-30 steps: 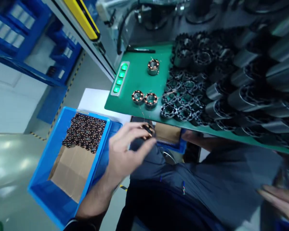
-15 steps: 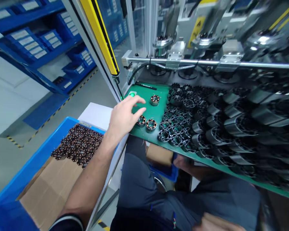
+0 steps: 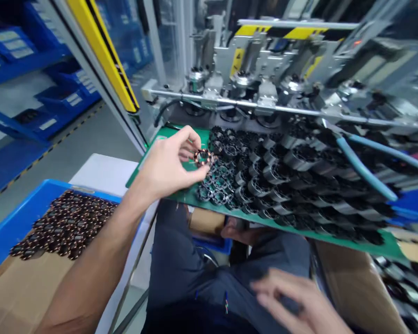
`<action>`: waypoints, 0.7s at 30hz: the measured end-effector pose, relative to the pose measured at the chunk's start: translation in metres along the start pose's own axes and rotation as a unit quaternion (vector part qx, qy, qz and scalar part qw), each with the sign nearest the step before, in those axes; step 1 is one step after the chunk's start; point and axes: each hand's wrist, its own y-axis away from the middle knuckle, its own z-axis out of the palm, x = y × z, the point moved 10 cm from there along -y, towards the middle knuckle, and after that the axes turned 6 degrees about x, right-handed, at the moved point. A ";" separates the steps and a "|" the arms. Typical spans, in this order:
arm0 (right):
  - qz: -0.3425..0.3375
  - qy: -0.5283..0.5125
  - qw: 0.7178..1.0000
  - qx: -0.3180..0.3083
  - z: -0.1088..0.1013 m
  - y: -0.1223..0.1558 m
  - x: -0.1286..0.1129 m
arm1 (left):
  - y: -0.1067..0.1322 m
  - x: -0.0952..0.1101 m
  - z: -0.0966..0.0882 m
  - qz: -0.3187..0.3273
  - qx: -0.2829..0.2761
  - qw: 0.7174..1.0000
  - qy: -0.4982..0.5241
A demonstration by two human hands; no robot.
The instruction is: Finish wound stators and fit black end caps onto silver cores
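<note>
My left hand (image 3: pixel 172 162) is closed around a copper-wound motor stator (image 3: pixel 202 157), pinched between thumb and fingers above the green work surface (image 3: pixel 186 197). Right beside it stand dark, ring-shaped stator cores (image 3: pixel 218 181), packed closely in rows. Over my lap is my right hand (image 3: pixel 292 297), somewhat blurred, its thumb and fingers apart and nothing visible between them. A blue bin (image 3: pixel 38 197) to the left of my forearm contains many copper-wound stators (image 3: pixel 69 222) beside a cardboard sheet (image 3: pixel 31 287).
Taller metal-sided cores (image 3: pixel 277 174) fill the surface rightward. Blue-handled pliers (image 3: pixel 365 167) lie across some of them. A machine with a metal rail (image 3: pixel 244 104) runs along the back, and a yellow post (image 3: pixel 107 60) rises at the left. Further metal parts (image 3: pixel 404 287) sit at lower right.
My left hand has gone from open above the green surface to gripping a stator near the rows of cores. My right hand has risen from my lap. The view has swung right.
</note>
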 end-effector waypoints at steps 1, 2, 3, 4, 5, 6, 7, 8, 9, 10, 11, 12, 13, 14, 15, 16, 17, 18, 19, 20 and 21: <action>0.014 -0.058 0.996 0.061 -0.016 -0.008 -0.010 | 0.015 0.022 0.006 0.035 -0.039 0.997 0.060; 0.044 -0.133 0.985 0.097 -0.025 -0.015 -0.015 | 0.032 0.044 0.015 0.073 -0.089 0.988 0.103; 0.055 -0.219 0.967 0.116 -0.029 -0.024 -0.020 | 0.048 0.062 0.026 0.103 -0.143 0.976 0.125; 0.062 -0.297 0.949 0.089 -0.023 -0.032 -0.026 | 0.064 0.078 0.037 0.132 -0.193 0.963 0.135; 0.072 -0.347 0.934 0.040 -0.012 -0.040 -0.031 | 0.078 0.089 0.047 0.155 -0.230 0.951 0.138; 0.083 -0.379 0.922 -0.005 -0.001 -0.045 -0.034 | 0.090 0.095 0.056 0.168 -0.253 0.942 0.139; 0.095 -0.406 0.908 -0.036 0.009 -0.047 -0.036 | 0.098 0.097 0.062 0.173 -0.259 0.939 0.145; 0.111 -0.428 0.896 -0.051 0.015 -0.048 -0.035 | 0.102 0.096 0.064 0.169 -0.247 0.941 0.158; 0.128 -0.447 0.884 -0.045 0.018 -0.047 -0.032 | 0.104 0.092 0.063 0.160 -0.221 0.946 0.173; 0.145 -0.465 0.873 -0.025 0.017 -0.046 -0.028 | 0.106 0.087 0.060 0.150 -0.188 0.952 0.188; 0.159 -0.480 0.863 -0.001 0.015 -0.044 -0.023 | 0.108 0.082 0.056 0.145 -0.156 0.957 0.198; 0.170 -0.487 0.856 0.024 0.012 -0.042 -0.019 | 0.111 0.080 0.053 0.147 -0.131 0.960 0.200; 0.178 -0.488 0.853 0.045 0.009 -0.040 -0.016 | 0.115 0.079 0.050 0.158 -0.114 0.961 0.196; 0.183 -0.486 0.852 0.061 0.007 -0.038 -0.014 | 0.120 0.081 0.049 0.173 -0.104 0.961 0.187; 0.185 -0.484 0.852 0.071 0.005 -0.038 -0.012 | 0.124 0.083 0.049 0.189 -0.098 0.961 0.175; 0.186 -0.483 0.852 0.076 0.004 -0.038 -0.012 | 0.129 0.085 0.049 0.203 -0.093 0.961 0.161; 0.187 -0.483 0.852 0.079 0.004 -0.039 -0.012 | 0.132 0.086 0.051 0.212 -0.089 0.962 0.145; 0.186 -0.485 0.851 0.080 0.004 -0.040 -0.012 | 0.135 0.085 0.053 0.215 -0.087 0.964 0.128; 0.183 -0.487 0.850 0.082 0.004 -0.042 -0.012 | 0.138 0.080 0.058 0.214 -0.091 0.966 0.112; 0.179 -0.486 0.851 0.091 0.002 -0.044 -0.012 | 0.140 0.073 0.064 0.207 -0.101 0.968 0.100; 0.175 -0.482 0.852 0.106 -0.001 -0.045 -0.010 | 0.144 0.063 0.072 0.199 -0.113 0.969 0.094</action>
